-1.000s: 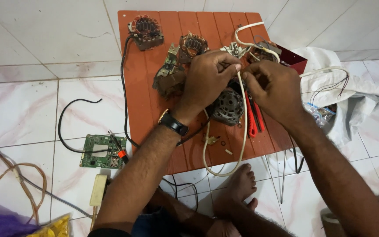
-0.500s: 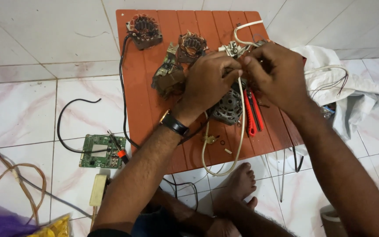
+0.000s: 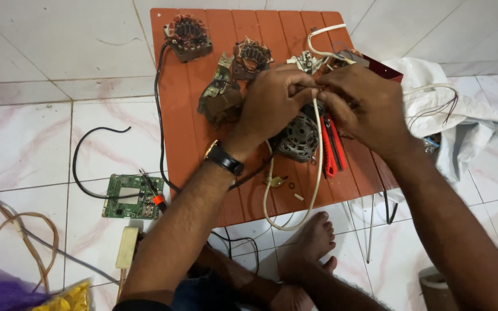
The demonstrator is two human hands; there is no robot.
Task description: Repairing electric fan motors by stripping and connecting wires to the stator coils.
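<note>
Left hand (image 3: 275,101) and right hand (image 3: 364,103) meeting fingertip to fingertip above the orange slatted desk (image 3: 185,132), both curled tight and pinching the white cable (image 3: 318,155) at one spot between them. Below the grip, looping down past the desk's front edge toward a bare foot (image 3: 312,242). Directly under the hands, a grey electric motor (image 3: 298,138), with a red utility knife (image 3: 329,152) just beside it. Further back on the desk, two copper-wound stators (image 3: 188,35), (image 3: 252,56). On the tiled floor to the left, a green circuit board (image 3: 131,196); to the right, a white cloth (image 3: 445,109).
</note>
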